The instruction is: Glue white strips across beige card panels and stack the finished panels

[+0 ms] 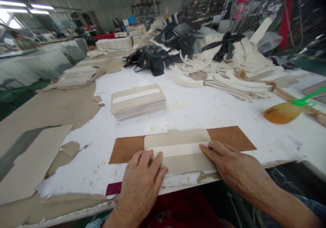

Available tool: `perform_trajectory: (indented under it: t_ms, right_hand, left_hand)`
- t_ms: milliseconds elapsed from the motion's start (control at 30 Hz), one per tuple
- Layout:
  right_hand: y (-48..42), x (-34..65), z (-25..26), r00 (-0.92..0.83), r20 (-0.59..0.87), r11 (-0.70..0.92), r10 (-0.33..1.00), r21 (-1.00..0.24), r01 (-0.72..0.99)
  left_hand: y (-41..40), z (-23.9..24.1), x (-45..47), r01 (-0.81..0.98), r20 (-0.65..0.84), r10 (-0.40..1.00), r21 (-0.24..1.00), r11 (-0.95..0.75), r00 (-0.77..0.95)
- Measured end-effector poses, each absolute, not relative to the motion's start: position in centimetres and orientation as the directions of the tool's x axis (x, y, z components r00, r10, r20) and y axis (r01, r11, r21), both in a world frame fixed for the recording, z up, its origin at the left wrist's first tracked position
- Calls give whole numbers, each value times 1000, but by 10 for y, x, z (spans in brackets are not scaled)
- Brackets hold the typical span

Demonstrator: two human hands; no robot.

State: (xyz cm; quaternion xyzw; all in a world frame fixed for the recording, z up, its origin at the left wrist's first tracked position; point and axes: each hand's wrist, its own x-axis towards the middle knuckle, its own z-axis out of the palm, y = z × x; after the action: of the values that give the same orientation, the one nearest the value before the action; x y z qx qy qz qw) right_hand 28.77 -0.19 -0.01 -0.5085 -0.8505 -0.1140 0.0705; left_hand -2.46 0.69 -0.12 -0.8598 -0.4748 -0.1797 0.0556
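A beige fabric or leather panel (pixel 188 163) lies flat near the table's front edge, with a white strip (pixel 180 150) running across its middle. Brown sheet pieces (pixel 230 136) stick out from beneath it on both sides. My left hand (pixel 142 184) rests on the panel's left end, its fingertips at the end of the strip. At the right end, my right hand (pixel 229 162) presses its fingertips on the strip, thumb and fingers laid out. Neither hand grips anything. Behind them sits a neat stack of similar panels (pixel 139 102), the top one also bearing a white strip.
An orange bottle with a green nozzle (pixel 282 112) lies at the right. Black bags (pixel 155 56) and heaps of cream strips (pixel 236 82) cover the table's far side. Grey-beige sheets (pixel 33 160) lie at the left, and a purple piece (pixel 113 188) sits by the front edge.
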Motion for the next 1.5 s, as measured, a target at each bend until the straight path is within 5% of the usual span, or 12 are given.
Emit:
perform_trajectory:
  t_ms: [300,467,667,833,1100,1300,1500]
  right_hand:
    - [1,297,-31,-232,476,360,848,-198,912]
    - [8,293,-46,47,375,196,926,-582,789]
    - [20,297,-41,56,-11,-32,998,-921,387]
    - [43,280,1,169,-50,-85,984,-974,209]
    - [187,208,67,123,195,142,973,-928,345]
    - [266,162,57,184,236,131,954,-882,452]
    - [246,166,63,77,280,194,957,-816,545]
  left_hand:
    - [-8,-31,-40,889,497,809,144,-435,315]
    - [-10,-37,-40,807,430,895,482,-342,122]
    - [-8,-33,-35,257,129,963,964,-67,-235]
    - [-7,-7,-39,-220,-105,943,975,35,-316]
    - [104,72,-95,330,211,882,941,-67,-422]
    - [205,62,-117,537,315,867,841,-67,-385]
    - [202,53,-160,757,428,859,649,-74,-283]
